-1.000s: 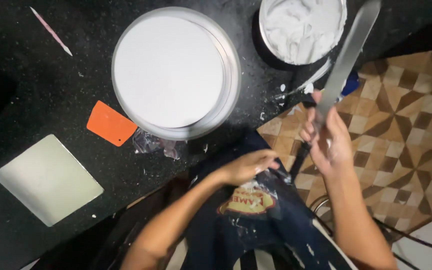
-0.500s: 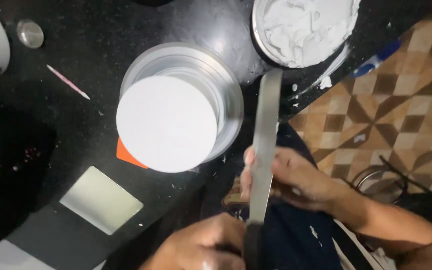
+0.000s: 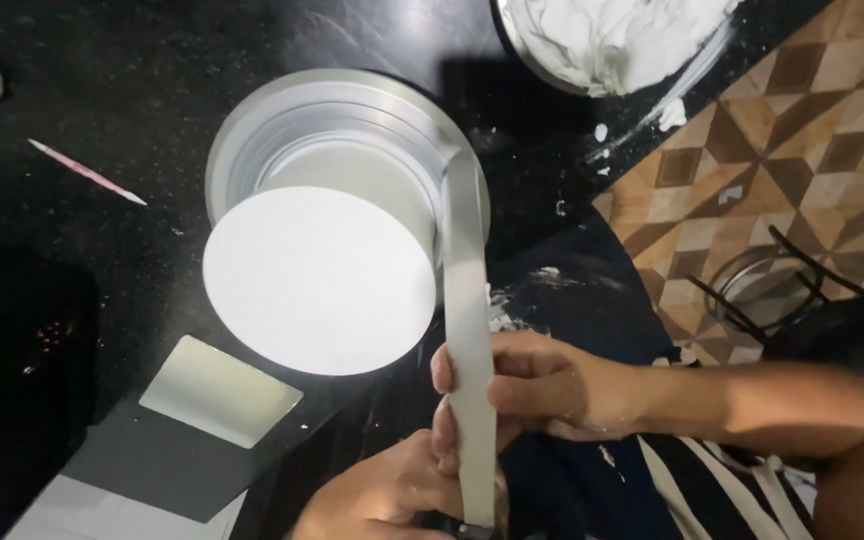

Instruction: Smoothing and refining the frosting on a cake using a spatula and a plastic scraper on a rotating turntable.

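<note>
Blade: one long flat metal spatula [image 3: 464,330], upright beside the cake
Left hand [image 3: 392,495]: grip closed on its handle
Right hand [image 3: 542,385]: pinches the blade
Cakes: one round white cake [image 3: 317,280] on a metal turntable [image 3: 352,100]
Bowls: one bowl of white cream [image 3: 612,35] on the black worktop [image 3: 102,90]

Both hands on long spatula [image 3: 464,330] — right hand [image 3: 542,385] pinching blade, left hand [image 3: 392,495] at handle, white cake [image 3: 317,280] beside.

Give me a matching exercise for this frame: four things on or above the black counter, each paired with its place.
Things:
1. white cake
2. bowl of white cream
3. long spatula blade
4. pink stick

Places:
A. top right, at the counter's edge
B. held in both hands
C. lying left of the turntable
D. on the turntable, centre

Pairs: 1-D, 2-A, 3-B, 4-C
</note>
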